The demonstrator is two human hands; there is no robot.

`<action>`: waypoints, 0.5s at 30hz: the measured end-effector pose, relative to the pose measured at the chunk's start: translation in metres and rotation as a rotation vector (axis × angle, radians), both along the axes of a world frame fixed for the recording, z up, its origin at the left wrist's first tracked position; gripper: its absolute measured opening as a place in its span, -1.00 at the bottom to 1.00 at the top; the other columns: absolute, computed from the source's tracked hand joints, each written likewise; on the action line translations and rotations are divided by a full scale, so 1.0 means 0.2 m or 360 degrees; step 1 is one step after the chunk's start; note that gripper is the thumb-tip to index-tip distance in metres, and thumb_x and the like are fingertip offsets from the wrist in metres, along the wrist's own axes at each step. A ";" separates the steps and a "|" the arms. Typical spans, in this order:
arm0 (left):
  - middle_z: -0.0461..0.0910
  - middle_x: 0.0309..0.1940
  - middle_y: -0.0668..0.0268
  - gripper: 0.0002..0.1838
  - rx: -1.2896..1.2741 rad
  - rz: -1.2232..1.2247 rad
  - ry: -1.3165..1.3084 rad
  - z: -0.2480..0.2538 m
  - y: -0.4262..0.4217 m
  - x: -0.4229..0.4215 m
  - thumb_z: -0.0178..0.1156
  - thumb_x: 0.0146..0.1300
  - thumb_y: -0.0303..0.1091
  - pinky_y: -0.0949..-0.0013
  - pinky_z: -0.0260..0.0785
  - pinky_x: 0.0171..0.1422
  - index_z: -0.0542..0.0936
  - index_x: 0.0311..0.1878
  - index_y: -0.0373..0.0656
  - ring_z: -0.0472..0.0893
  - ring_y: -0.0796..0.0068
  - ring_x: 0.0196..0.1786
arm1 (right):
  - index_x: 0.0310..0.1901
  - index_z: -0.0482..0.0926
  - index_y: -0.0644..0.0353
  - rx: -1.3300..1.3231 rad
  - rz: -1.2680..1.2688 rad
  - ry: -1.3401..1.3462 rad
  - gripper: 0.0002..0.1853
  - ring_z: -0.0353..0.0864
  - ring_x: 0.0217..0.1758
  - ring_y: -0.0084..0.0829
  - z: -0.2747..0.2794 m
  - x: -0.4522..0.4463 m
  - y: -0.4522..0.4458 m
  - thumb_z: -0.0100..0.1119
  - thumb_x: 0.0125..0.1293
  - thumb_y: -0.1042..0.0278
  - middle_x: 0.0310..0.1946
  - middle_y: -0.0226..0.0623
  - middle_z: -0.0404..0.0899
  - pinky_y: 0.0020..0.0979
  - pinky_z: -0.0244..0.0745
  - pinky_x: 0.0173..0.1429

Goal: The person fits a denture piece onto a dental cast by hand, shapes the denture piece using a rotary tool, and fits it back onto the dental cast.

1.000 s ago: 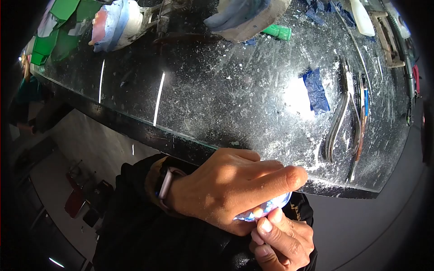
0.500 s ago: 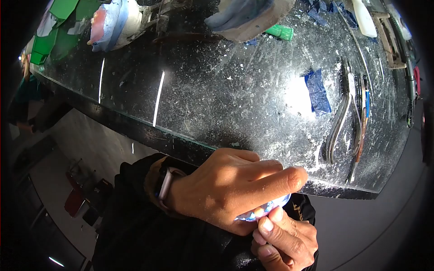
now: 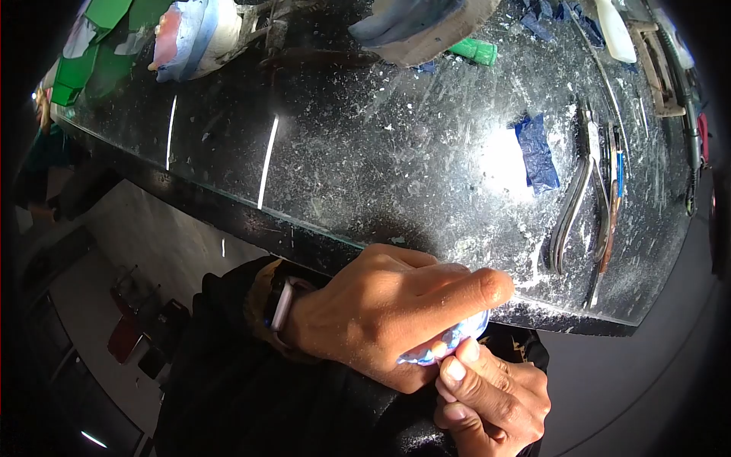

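Observation:
My left hand (image 3: 388, 312), with a watch on its wrist, is wrapped round a small blue and white piece (image 3: 463, 332) just off the table's front edge. The palm and fingers cover much of that piece. Close beside it, my right hand (image 3: 495, 396) is pinched at the piece's lower edge. Whatever its fingertips hold is too small to make out. A crumpled dark blue sheet (image 3: 537, 154) lies on the table beyond the hands, with metal pliers (image 3: 582, 198) to its right.
The dusty black table (image 3: 343, 167) bears a plaster dental model (image 3: 199, 42), a larger grey-blue model (image 3: 419, 27), a green cylinder (image 3: 475, 51), green trays (image 3: 80, 72) and a thin brush-like tool (image 3: 618, 179). A white-handled tool (image 3: 614, 30) lies at the back right.
My right hand has shifted slightly to the right, its fingertips staying at the blue and white piece. My left hand and the piece have moved up slightly.

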State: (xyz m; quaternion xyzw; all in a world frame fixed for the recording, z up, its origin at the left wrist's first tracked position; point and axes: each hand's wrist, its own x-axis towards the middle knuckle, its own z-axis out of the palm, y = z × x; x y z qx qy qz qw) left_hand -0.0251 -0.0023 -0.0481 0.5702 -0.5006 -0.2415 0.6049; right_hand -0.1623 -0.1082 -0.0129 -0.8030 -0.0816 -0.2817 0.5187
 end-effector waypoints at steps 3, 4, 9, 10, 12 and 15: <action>0.58 -0.53 0.16 -0.54 0.0040 -0.0027 0.0027 0.02 0.00 0.01 0.35 -0.02 -0.27 0.43 0.45 -0.55 0.51 -0.13 -0.42 0.61 0.38 -0.59 | -0.38 0.44 0.61 0.0180 -0.0295 -0.0046 -0.93 0.66 -0.27 0.09 -0.01 0.02 0.08 0.04 0.05 0.78 -0.31 0.24 0.59 -0.11 0.65 -0.21; 0.58 -0.53 0.16 -0.55 0.0036 -0.0023 0.0028 0.01 0.00 0.01 0.34 -0.02 -0.27 0.43 0.45 -0.55 0.51 -0.13 -0.41 0.61 0.38 -0.59 | -0.38 0.44 0.62 0.0312 -0.0523 -0.0042 -0.92 0.66 -0.27 0.09 0.00 0.04 0.17 0.04 0.04 0.77 -0.31 0.24 0.59 -0.11 0.65 -0.20; 0.58 -0.55 0.17 -0.59 0.0004 -0.0054 0.0046 -0.01 0.00 0.01 0.29 -0.03 -0.31 0.44 0.44 -0.57 0.52 -0.15 -0.41 0.60 0.40 -0.61 | -0.29 0.54 0.62 0.0203 -0.0025 0.0206 -0.79 0.68 -0.26 0.03 0.01 0.00 -0.02 0.07 -0.03 0.73 -0.33 0.18 0.62 -0.16 0.64 -0.18; 0.58 -0.56 0.18 -0.60 0.0020 -0.0074 0.0056 0.00 -0.01 0.02 0.28 -0.03 -0.32 0.45 0.43 -0.58 0.52 -0.15 -0.40 0.60 0.41 -0.61 | -0.27 0.56 0.61 0.0204 -0.0020 0.0246 -0.75 0.68 -0.26 0.01 0.02 0.00 -0.03 0.07 -0.05 0.72 -0.33 0.17 0.62 -0.18 0.64 -0.17; 0.58 -0.58 0.19 -0.63 0.0014 -0.0076 0.0071 0.00 -0.01 0.02 0.25 -0.03 -0.34 0.45 0.42 -0.60 0.53 -0.17 -0.40 0.59 0.42 -0.63 | -0.24 0.58 0.58 0.0183 0.0005 0.0267 -0.70 0.69 -0.26 -0.02 0.01 0.00 -0.05 0.09 -0.09 0.70 -0.34 0.14 0.63 -0.20 0.63 -0.16; 0.57 -0.61 0.22 -0.67 -0.0034 -0.0036 0.0078 -0.02 -0.01 0.01 0.22 -0.05 -0.38 0.46 0.40 -0.63 0.54 -0.20 -0.38 0.56 0.44 -0.67 | -0.23 0.61 0.56 0.0141 0.0028 0.0363 -0.66 0.69 -0.27 -0.06 0.03 0.01 -0.06 0.09 -0.14 0.69 -0.34 0.12 0.64 -0.22 0.62 -0.13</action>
